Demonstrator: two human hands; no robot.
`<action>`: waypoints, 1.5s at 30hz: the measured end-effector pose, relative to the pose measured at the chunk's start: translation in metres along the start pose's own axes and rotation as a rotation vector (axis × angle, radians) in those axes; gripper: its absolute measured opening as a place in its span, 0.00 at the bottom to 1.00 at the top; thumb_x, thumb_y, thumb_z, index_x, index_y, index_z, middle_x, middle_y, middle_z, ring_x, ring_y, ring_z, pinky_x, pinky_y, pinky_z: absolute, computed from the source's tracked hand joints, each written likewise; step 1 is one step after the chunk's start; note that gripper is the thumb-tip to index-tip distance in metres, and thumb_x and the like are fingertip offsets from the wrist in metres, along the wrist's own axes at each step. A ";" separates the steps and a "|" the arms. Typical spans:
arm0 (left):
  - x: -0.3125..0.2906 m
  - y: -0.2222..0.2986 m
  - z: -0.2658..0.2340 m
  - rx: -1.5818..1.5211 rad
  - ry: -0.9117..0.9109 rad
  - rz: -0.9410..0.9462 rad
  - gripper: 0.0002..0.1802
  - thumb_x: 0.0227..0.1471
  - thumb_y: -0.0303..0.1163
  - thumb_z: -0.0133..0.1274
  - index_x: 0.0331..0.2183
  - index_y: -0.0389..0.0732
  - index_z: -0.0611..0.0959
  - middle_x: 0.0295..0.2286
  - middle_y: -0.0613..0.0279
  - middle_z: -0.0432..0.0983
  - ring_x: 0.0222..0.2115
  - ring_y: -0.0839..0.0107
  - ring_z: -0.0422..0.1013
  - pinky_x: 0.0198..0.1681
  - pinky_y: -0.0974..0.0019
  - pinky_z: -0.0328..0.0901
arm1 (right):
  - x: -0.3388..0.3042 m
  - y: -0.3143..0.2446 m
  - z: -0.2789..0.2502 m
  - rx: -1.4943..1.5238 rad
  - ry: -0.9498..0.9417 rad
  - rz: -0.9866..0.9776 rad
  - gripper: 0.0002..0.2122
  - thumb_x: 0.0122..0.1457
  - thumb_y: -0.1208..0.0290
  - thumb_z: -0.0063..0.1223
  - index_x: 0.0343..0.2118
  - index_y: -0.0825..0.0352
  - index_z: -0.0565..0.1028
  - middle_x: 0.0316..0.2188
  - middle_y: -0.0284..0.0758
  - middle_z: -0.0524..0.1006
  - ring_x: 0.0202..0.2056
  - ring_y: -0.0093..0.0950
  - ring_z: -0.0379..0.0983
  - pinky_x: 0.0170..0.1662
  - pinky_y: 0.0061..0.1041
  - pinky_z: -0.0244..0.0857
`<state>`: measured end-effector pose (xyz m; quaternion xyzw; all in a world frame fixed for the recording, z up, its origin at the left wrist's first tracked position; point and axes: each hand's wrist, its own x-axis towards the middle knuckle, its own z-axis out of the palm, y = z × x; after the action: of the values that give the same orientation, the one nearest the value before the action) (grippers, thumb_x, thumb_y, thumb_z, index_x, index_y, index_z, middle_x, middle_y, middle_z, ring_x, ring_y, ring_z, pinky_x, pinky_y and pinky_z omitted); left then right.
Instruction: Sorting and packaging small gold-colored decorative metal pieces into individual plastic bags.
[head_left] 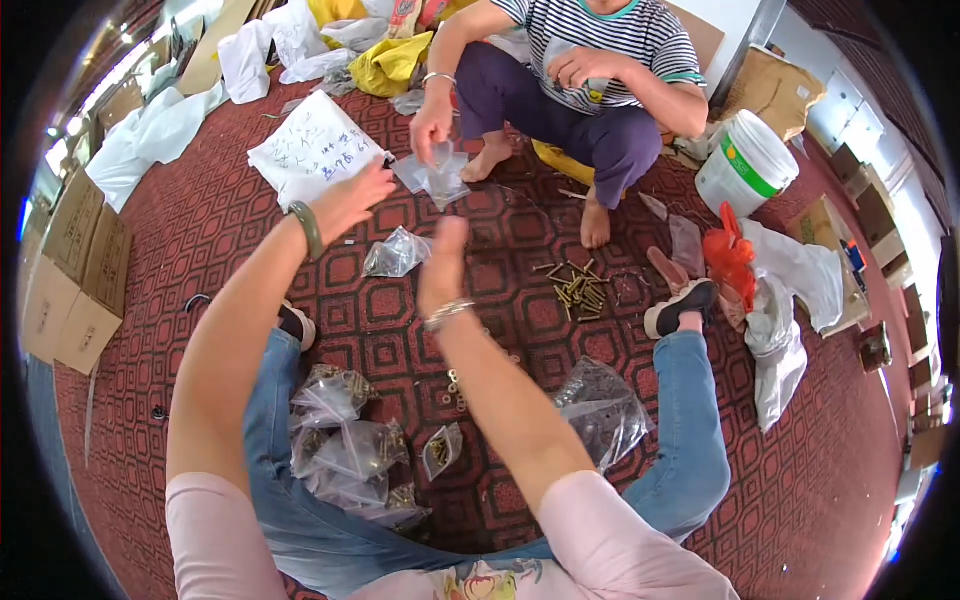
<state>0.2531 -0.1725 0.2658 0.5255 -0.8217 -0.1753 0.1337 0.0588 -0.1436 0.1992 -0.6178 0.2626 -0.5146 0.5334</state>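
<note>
My left hand, with a dark bangle at the wrist, reaches forward beside a white sack marked with handwriting. Its fingers are stretched out, with nothing seen in them. My right hand, wearing a light bracelet, points away from me with its fingers extended. Just beyond it, a co-worker's hand holds a small clear plastic bag over the carpet. Between my hands lies a clear bag of small parts. A loose pile of brass-coloured screws rests farther right.
Several filled clear bags and a small bag of brass pieces lie between my legs, near scattered washers. A larger clear bag is by my right knee. Cardboard boxes stand left, a white bucket right.
</note>
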 end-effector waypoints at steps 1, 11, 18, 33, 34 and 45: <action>0.000 -0.005 -0.002 -0.807 0.048 -0.206 0.23 0.54 0.38 0.39 0.52 0.43 0.66 0.53 0.62 0.60 0.54 0.67 0.56 0.58 0.55 0.44 | -0.005 0.017 0.030 0.034 -0.004 0.037 0.25 0.59 0.67 0.34 0.58 0.69 0.49 0.56 0.43 0.54 0.54 0.33 0.54 0.56 0.26 0.48; -0.097 -0.015 0.068 -1.279 0.015 -0.564 0.26 0.52 0.45 0.38 0.49 0.41 0.67 0.50 0.58 0.63 0.51 0.66 0.59 0.55 0.57 0.46 | -0.070 0.085 0.208 0.404 0.076 0.292 0.26 0.60 0.57 0.30 0.59 0.64 0.49 0.55 0.39 0.57 0.53 0.31 0.56 0.55 0.24 0.48; -0.065 -0.037 0.114 -1.329 0.062 -0.632 0.35 0.51 0.55 0.38 0.52 0.40 0.64 0.50 0.57 0.63 0.50 0.67 0.60 0.51 0.64 0.52 | -0.071 0.093 0.162 0.525 0.077 0.382 0.27 0.61 0.52 0.28 0.59 0.62 0.50 0.54 0.36 0.58 0.52 0.29 0.56 0.55 0.23 0.47; 0.016 0.187 0.232 -1.270 -0.124 -0.413 0.38 0.54 0.61 0.24 0.44 0.40 0.74 0.40 0.59 0.71 0.36 0.73 0.67 0.36 0.66 0.63 | -0.174 0.013 -0.178 0.092 0.115 0.437 0.21 0.57 0.78 0.34 0.56 0.65 0.55 0.53 0.34 0.61 0.51 0.26 0.60 0.52 0.21 0.55; 0.013 0.211 0.228 -1.169 -0.227 -0.433 0.40 0.53 0.63 0.24 0.52 0.40 0.66 0.49 0.55 0.64 0.44 0.68 0.65 0.44 0.62 0.61 | -0.195 -0.001 -0.191 0.139 0.180 0.299 0.21 0.57 0.76 0.35 0.55 0.66 0.56 0.53 0.36 0.61 0.50 0.26 0.60 0.51 0.22 0.55; 0.041 0.362 0.293 -1.542 -0.489 -0.110 0.37 0.52 0.57 0.38 0.55 0.39 0.61 0.54 0.56 0.56 0.54 0.67 0.56 0.57 0.67 0.50 | -0.289 -0.105 -0.320 0.036 1.054 -0.111 0.23 0.62 0.63 0.33 0.57 0.67 0.51 0.58 0.39 0.52 0.60 0.32 0.45 0.61 0.30 0.39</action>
<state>-0.1776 -0.0269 0.1581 0.2721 -0.4487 -0.8086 0.2660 -0.3541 0.0151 0.1619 -0.2792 0.4533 -0.7871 0.3115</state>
